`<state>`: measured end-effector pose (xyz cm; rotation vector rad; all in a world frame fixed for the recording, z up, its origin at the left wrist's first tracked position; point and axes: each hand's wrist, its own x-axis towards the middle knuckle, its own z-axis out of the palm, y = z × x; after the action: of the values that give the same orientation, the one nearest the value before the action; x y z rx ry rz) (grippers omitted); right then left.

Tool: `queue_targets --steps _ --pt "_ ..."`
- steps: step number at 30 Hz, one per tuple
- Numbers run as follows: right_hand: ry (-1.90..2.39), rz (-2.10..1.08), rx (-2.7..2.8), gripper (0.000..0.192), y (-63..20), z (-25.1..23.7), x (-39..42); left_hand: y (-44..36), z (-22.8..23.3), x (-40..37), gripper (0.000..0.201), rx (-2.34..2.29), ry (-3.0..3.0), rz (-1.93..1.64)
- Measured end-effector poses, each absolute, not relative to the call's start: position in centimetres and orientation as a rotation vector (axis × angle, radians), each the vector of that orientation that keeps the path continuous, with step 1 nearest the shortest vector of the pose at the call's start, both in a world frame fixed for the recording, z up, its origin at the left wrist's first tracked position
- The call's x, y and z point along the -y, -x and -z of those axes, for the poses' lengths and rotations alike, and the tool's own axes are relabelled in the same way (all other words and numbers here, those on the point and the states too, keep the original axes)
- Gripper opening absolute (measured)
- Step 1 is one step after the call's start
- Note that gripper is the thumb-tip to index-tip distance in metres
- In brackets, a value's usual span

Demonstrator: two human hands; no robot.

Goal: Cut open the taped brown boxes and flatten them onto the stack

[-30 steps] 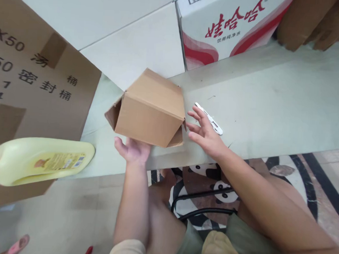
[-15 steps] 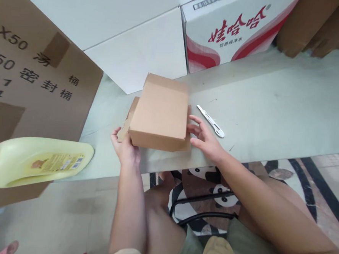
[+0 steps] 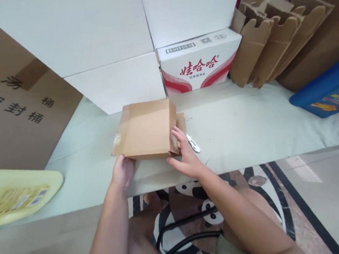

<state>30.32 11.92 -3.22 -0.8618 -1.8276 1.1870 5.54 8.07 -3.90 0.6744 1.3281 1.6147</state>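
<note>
A small brown cardboard box (image 3: 148,127) lies tilted near the front edge of the covered table, with a flap out to its left and clear tape on that flap. My left hand (image 3: 122,172) grips its near left corner, the fingers largely hidden beneath the cardboard. At the right end, my right hand (image 3: 186,156) is open, thumb and fingers apart, with the fingertips against or very close to the side flap. More brown cardboard (image 3: 181,122) shows behind that end. A white utility knife (image 3: 193,143) lies just beyond my right hand, partly covered by it.
White boxes (image 3: 114,85) and a red-and-white water carton (image 3: 199,65) line the back. Upright folded cartons (image 3: 257,48) and a blue bottle (image 3: 326,94) stand right. On the left are a large printed carton (image 3: 21,106) and a pale yellow bottle (image 3: 18,194).
The cardboard box has turned, so its taped left flap and right end now show. My left hand's fingers have gone under the cardboard. The view has shifted to the right.
</note>
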Motion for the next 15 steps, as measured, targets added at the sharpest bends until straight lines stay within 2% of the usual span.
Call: queue_targets --steps 3,5,8,10,11,15 --pt "0.915 -1.067 1.816 0.075 -30.2 3.3 -12.0 -5.5 3.8 -7.9 0.049 -1.348 -0.623 -1.609" --pt "1.025 -1.008 1.763 0.071 -30.0 3.3 -12.0 -5.2 3.9 -8.1 0.042 -1.361 -0.628 -1.645" --pt "1.273 -0.994 1.551 0.082 -30.1 3.1 -12.0 -4.8 3.8 -8.3 0.025 -1.426 -0.701 -1.734" --pt "1.348 -1.077 1.381 0.089 -30.4 2.9 -12.3 -4.6 3.6 -8.3 0.022 -1.462 -0.758 -1.780" --pt "1.343 -1.140 1.304 0.087 -30.6 2.8 -12.5 -4.6 3.4 -8.2 0.023 -1.466 -0.767 -1.787" --pt "1.247 -1.296 0.997 0.047 -31.0 2.7 -13.4 -4.2 2.7 -7.6 0.032 -1.452 -0.756 -1.749"
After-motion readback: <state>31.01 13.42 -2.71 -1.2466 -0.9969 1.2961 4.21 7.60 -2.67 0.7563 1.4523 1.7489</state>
